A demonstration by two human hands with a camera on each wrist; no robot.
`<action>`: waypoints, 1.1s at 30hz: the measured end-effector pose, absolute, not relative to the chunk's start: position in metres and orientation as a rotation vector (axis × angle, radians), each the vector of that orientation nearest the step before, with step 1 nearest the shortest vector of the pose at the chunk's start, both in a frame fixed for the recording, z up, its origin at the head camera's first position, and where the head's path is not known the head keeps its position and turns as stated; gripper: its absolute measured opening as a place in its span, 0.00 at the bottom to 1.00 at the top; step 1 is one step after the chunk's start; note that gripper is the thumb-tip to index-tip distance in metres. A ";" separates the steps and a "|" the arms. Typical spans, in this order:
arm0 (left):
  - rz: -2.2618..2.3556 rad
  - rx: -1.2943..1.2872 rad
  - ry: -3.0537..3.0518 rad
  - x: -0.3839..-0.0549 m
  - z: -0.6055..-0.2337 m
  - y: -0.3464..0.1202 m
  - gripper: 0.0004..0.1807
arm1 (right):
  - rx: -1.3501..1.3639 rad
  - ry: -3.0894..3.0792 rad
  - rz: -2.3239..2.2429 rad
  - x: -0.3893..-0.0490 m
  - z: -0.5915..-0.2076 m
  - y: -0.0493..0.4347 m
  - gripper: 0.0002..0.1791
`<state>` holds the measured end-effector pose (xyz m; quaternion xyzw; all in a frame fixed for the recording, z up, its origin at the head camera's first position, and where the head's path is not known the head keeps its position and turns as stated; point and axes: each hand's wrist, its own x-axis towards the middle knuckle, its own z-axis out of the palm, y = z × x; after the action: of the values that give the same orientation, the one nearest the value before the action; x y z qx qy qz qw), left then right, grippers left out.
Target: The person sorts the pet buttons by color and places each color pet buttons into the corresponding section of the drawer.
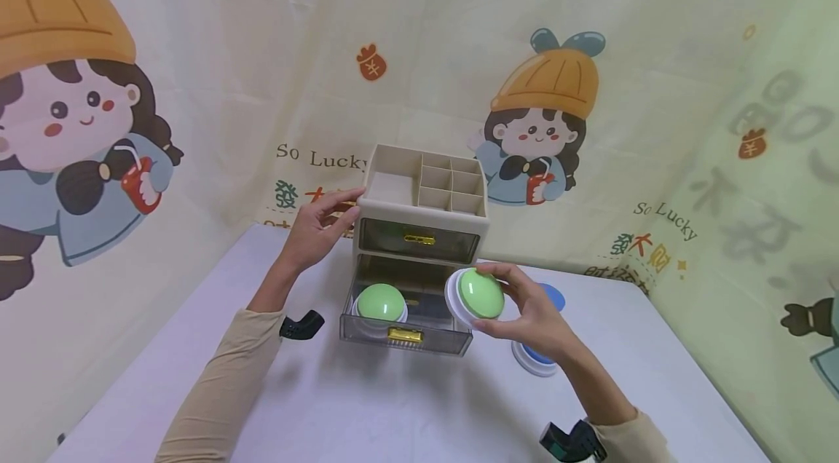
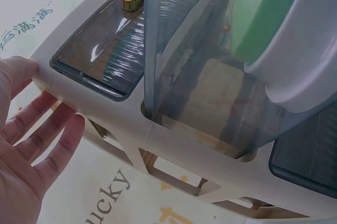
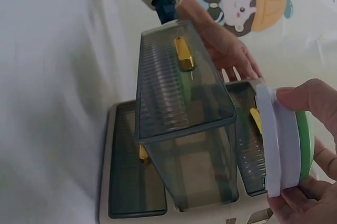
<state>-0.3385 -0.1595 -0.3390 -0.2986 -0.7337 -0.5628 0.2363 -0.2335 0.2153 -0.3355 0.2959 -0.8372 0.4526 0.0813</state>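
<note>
A beige desktop organizer (image 1: 419, 211) stands on the table, its smoky clear middle drawer (image 1: 432, 344) pulled out. Inside that drawer, at the left, sits a green-domed buzzer button (image 1: 381, 302) on a white base. My right hand (image 1: 534, 317) grips a second green buzzer button (image 1: 481, 293) by its edge, tilted, over the drawer's right side. In the right wrist view, thumb and fingers clasp its white base (image 3: 284, 139) from opposite sides. My left hand (image 1: 316, 231) rests its extended fingertips against the organizer's upper left side; the left wrist view shows the fingers (image 2: 50, 124) spread at the frame.
Blue buzzer buttons (image 1: 553, 296) stand on the table right of the organizer, partly hidden by my right hand. Divided compartments (image 1: 452, 183) top the organizer, above a closed upper drawer (image 1: 393, 240). A printed cloth backdrop (image 1: 426, 106) rises behind the white table (image 1: 406, 419).
</note>
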 end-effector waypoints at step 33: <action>-1.555 -0.821 -2.003 -0.339 -0.339 -0.159 0.22 | 1.002 -2.630 1.287 -0.257 -0.330 0.178 0.39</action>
<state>-0.3388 -0.1593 -0.3388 -0.2994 -0.7302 -0.5670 0.2360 -0.2569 0.1779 -0.3302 0.3236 -0.8496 0.4159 0.0234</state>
